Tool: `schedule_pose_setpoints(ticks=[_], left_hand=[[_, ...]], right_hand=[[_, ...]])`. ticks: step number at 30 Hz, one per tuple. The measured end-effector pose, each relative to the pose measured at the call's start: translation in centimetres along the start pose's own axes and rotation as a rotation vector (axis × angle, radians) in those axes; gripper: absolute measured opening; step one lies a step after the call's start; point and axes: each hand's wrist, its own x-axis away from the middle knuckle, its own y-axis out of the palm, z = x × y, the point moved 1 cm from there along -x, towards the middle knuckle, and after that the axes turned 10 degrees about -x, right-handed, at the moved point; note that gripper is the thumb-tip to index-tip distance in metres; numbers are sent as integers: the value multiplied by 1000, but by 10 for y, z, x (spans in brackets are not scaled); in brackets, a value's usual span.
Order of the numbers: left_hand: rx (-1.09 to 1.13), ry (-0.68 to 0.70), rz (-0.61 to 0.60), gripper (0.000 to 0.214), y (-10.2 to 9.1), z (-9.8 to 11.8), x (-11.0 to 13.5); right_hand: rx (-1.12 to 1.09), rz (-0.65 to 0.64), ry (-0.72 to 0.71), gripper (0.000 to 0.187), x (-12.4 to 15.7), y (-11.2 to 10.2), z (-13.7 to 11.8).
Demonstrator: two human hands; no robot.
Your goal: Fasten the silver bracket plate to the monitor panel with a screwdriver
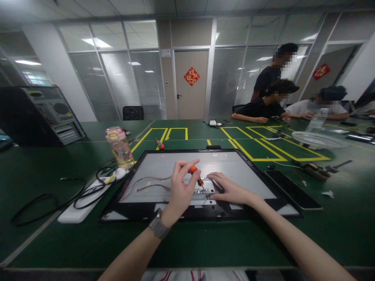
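Observation:
An open monitor panel [234,164] with a grey metal back and black frame lies flat on the green table in front of me. My left hand [182,185], with a watch on its wrist, grips an orange-and-black screwdriver [199,181]. Its shaft points down at a small metal bracket [202,191] near the panel's lower middle. Just right of the tip, my right hand [230,190] rests on the bracket with its fingers apart. Thin cables [146,180] run across the panel to the left of my left hand.
Left of the panel are a white power strip [84,203] with black cords, a drink bottle [119,148] and a computer case [52,117]. To the right lie a dark tablet-like device [293,190] and a clear round tray [319,140]. Several people [263,105] occupy the far right.

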Motion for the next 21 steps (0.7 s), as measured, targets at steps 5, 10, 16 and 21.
schedule_pose_setpoints(ticks=[5, 10, 16, 21], left_hand=[[71, -2, -58, 31, 0, -2, 0], [25, 4, -62, 28, 0, -4, 0], [36, 9, -69, 30, 0, -4, 1], [13, 18, -51, 29, 0, -2, 1]], right_hand=[[-4, 9, -17, 68, 0, 0, 1], [-9, 13, -5, 72, 1, -2, 0], [-2, 7, 0, 73, 1, -2, -3], [8, 4, -19, 70, 1, -2, -2]])
